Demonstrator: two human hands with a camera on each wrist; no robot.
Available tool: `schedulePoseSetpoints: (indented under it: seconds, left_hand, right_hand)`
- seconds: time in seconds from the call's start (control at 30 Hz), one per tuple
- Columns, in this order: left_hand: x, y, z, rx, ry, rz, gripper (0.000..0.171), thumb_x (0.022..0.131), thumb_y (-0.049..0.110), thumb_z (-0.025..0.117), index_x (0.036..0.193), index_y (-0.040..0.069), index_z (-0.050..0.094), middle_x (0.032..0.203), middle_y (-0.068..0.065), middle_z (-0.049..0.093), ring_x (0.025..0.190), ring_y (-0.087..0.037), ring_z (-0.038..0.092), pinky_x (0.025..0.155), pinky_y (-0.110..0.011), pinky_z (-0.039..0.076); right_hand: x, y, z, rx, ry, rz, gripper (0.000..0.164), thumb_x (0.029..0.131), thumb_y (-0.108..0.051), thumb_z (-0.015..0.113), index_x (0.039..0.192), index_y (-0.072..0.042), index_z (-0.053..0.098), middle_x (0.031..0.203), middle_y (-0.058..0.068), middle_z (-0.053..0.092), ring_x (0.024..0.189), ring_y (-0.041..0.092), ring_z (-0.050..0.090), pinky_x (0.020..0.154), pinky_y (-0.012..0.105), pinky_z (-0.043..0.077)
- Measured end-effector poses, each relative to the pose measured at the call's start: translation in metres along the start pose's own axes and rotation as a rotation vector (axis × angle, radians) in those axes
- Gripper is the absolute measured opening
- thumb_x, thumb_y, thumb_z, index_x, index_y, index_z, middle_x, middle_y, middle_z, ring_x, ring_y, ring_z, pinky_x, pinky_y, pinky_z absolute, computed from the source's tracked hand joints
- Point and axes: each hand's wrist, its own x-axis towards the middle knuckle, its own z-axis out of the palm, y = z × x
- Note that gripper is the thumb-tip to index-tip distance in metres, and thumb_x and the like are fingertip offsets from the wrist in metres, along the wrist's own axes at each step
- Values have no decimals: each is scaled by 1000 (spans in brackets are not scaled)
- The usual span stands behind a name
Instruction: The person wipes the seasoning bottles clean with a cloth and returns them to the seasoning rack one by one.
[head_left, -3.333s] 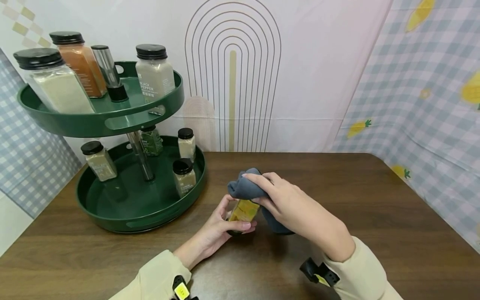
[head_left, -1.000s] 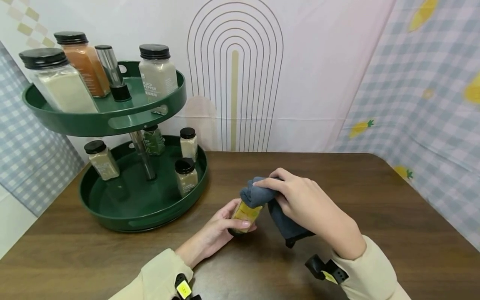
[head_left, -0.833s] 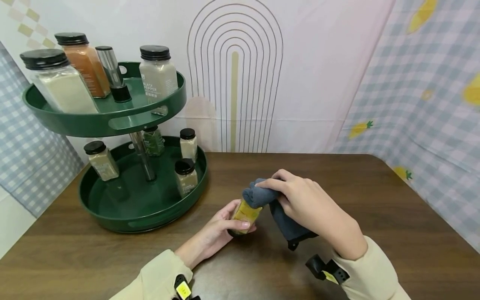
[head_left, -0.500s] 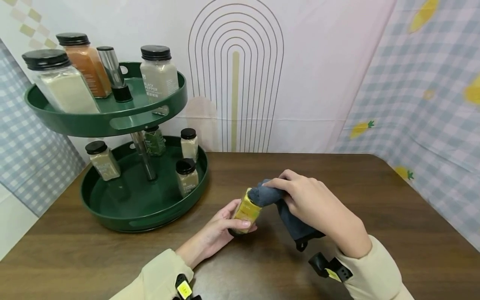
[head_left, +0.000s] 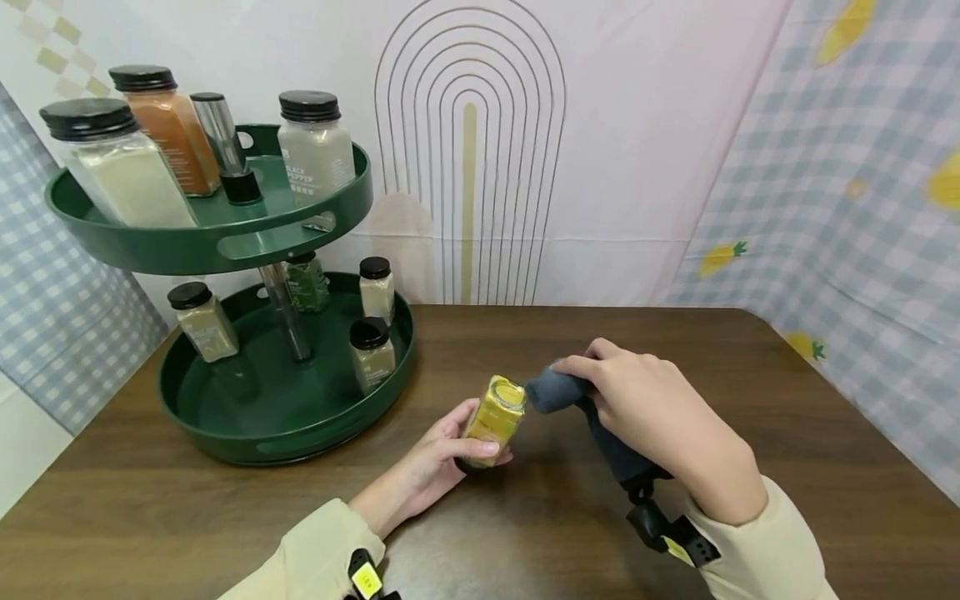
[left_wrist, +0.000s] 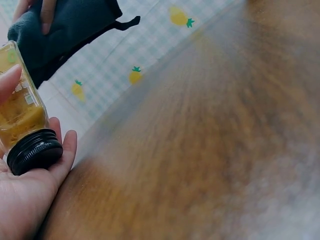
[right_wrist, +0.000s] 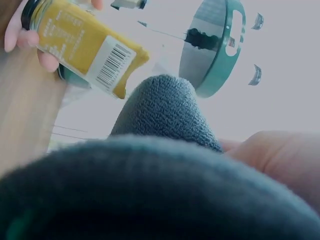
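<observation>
My left hand [head_left: 442, 450] grips a small square glass spice jar [head_left: 495, 417] of yellow powder, thumb across its side. The jar is tilted, its black lid [left_wrist: 35, 151] down in the palm and its bare glass base facing up to the right. A barcode label [right_wrist: 111, 65] shows on one side in the right wrist view. My right hand [head_left: 652, 408] pinches a bunched dark blue-grey cloth [head_left: 558, 390], whose loose end hangs below the fingers. The cloth's tip is just right of the jar's base, with a narrow gap between them in the head view.
At left stands a two-tier green turntable rack [head_left: 285, 450]. Its upper tier [head_left: 225, 242] carries large black-lidded jars and a steel cylinder [head_left: 225, 146]. Several small spice jars, one a tan jar [head_left: 371, 358], stand on the lower tier. Brown table [head_left: 750, 400] extends rightward to a checked cloth backdrop.
My right hand has drawn the cloth off the jar's base, moving right and slightly down, so the base now shows. The left hand and jar have stayed nearly still over the last second.
</observation>
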Motion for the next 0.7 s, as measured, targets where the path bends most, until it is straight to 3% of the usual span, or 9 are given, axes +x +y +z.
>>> schedulePoseSetpoints:
  seconds: [0.27, 0.4, 0.7]
  left_hand:
    - [-1, 0, -1, -5, -9, 5, 48, 81, 2, 60, 124, 18, 47, 120, -1, 52, 104, -18, 55, 99, -43, 42]
    - [-1, 0, 0, -3, -17, 4, 50, 82, 2, 60, 126, 21, 48, 122, -1, 51, 108, -20, 52, 102, -45, 39]
    - [1, -2, 0, 11, -23, 20, 49, 80, -1, 62, 124, 18, 49, 120, -3, 52, 110, -19, 51, 100, -43, 42]
  right_hand:
    - [5, -9, 10, 62, 220, -147, 41, 82, -3, 65, 119, -21, 61, 103, 1, 60, 67, 16, 62, 57, 33, 50]
    - [10, -19, 21, 52, 217, -189, 40, 83, -2, 64, 118, -21, 60, 103, 2, 59, 69, 15, 62, 55, 30, 50]
    - [9, -18, 22, 73, 128, -103, 41, 83, 1, 62, 115, -25, 61, 98, 0, 59, 56, 11, 53, 51, 27, 44]
